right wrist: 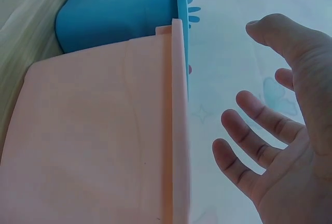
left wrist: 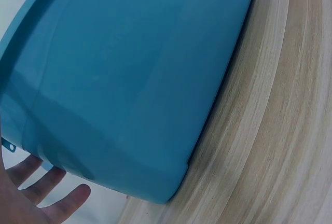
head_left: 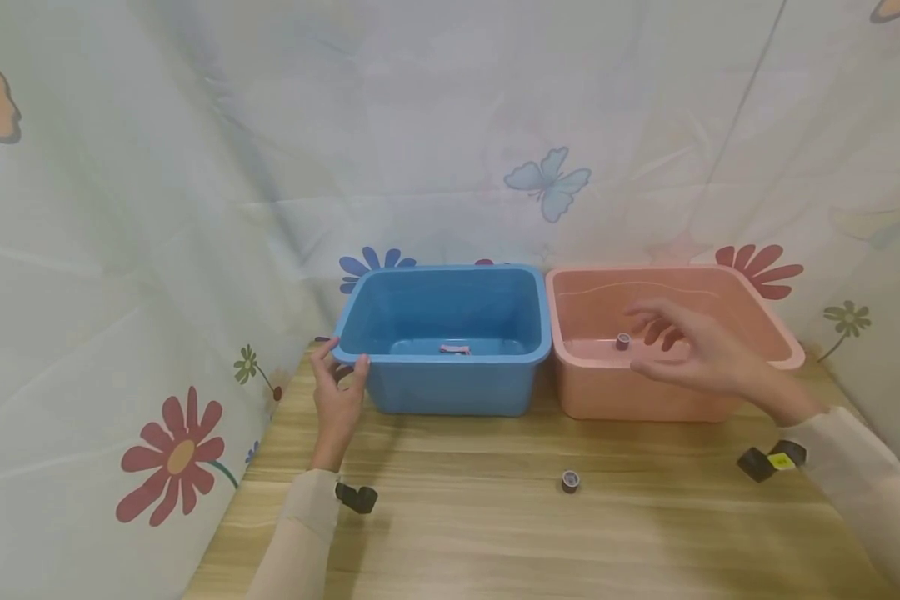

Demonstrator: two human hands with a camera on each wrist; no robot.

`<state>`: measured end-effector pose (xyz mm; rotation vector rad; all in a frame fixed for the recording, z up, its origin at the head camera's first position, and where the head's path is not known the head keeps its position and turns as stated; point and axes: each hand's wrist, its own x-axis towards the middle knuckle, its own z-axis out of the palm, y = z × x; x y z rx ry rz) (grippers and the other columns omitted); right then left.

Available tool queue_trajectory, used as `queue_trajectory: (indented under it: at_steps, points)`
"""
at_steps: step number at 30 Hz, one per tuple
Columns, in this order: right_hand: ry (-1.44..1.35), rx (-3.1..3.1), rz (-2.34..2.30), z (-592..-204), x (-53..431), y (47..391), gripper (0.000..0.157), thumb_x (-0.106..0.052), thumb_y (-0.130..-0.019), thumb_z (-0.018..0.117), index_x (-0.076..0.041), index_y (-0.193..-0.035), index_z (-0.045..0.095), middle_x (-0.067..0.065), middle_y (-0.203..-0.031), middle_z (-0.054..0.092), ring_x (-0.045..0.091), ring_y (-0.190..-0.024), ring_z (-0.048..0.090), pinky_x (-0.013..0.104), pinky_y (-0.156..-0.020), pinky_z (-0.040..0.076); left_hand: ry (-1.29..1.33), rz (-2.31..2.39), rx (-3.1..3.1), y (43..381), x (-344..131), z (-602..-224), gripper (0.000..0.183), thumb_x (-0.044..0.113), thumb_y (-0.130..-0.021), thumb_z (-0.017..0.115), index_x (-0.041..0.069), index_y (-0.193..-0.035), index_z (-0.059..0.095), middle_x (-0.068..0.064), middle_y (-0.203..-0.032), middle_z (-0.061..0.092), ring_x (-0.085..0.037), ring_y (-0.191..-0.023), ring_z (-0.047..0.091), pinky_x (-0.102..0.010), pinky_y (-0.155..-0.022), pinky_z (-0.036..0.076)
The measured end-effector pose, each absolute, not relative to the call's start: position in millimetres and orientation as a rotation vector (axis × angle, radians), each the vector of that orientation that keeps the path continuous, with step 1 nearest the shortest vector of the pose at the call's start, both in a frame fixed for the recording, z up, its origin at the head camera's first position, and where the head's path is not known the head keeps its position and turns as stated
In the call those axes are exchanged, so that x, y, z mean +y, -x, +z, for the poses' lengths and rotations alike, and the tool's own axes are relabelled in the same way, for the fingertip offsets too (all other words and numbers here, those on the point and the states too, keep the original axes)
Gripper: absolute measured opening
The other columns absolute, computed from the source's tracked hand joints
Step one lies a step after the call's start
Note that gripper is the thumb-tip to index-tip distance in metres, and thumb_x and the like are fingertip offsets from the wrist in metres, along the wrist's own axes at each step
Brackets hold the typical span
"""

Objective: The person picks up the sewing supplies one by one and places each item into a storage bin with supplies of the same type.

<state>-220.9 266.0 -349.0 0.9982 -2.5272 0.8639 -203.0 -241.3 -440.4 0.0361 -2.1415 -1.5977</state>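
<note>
At the front left corner of the blue plastic bin (head_left: 450,385), my left hand (head_left: 339,408) holds the rim, with the thumb in front and the fingers at the side. The left wrist view has several of its fingers (left wrist: 54,182) beside the bin's wall. My right hand (head_left: 693,350) hovers over the pink plastic bin (head_left: 645,396), fingers loosely bent and nothing in them. Inside the pink bin lies a small grey cylinder (head_left: 623,341). A similar small cylinder (head_left: 570,481) stands on the table in front. A small pinkish strip (head_left: 454,349) lies in the blue bin; its kind is unclear.
Both bins stand side by side on a wood-grain table (head_left: 465,525). Behind and around them hangs a pale curtain (head_left: 435,150) printed with flowers and butterflies. Each wrist carries a small black camera mount (head_left: 357,498).
</note>
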Motion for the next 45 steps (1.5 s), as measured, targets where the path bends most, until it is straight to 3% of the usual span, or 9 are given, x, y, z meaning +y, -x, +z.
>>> queue_trajectory:
  at_steps: [14,24,33,45]
  points:
    - [-1.137,-2.457,0.897,-355.1,258.0,215.7,0.072,-0.006,-0.075,0.092,-0.018,-0.136,0.056,-0.011,-0.111,0.068,0.015,-0.090,0.066,0.029,-0.075,0.057,-0.042,-1.585,-2.139,204.6,-240.9,-442.0,0.064,0.030,-0.102,0.065,0.009,-0.152,0.032,-0.029,-0.144,0.052,-0.043,-0.121,0.057,-0.051,-0.088,0.048]
    - [-1.123,-2.462,0.937,-362.1,253.8,210.7,0.076,-0.006,-0.073,0.093,-0.019,-0.138,0.055,-0.005,-0.112,0.068,0.014,-0.090,0.066,0.030,-0.076,0.057,-0.034,-1.531,-2.159,203.7,-240.7,-440.4,0.063,0.027,-0.102,0.065,0.007,-0.152,0.032,-0.028,-0.144,0.053,-0.040,-0.119,0.060,-0.028,-0.079,0.050]
    - [-1.099,-2.481,0.958,-368.3,250.4,205.9,0.080,-0.008,-0.073,0.093,-0.020,-0.141,0.054,0.000,-0.118,0.066,0.014,-0.096,0.065,0.033,-0.077,0.058,-0.020,-1.567,-2.157,204.9,-241.9,-442.6,0.065,0.030,-0.103,0.063,0.005,-0.153,0.029,-0.031,-0.145,0.050,-0.043,-0.123,0.057,-0.053,-0.088,0.050]
    - [-1.125,-2.466,0.973,-373.1,244.2,198.9,0.081,-0.008,-0.071,0.094,-0.020,-0.140,0.054,0.002,-0.117,0.067,0.017,-0.095,0.066,0.032,-0.075,0.058,-0.026,-1.573,-2.167,205.2,-243.2,-443.6,0.067,0.031,-0.103,0.063,0.006,-0.154,0.029,-0.029,-0.146,0.050,-0.040,-0.123,0.057,-0.047,-0.087,0.050]
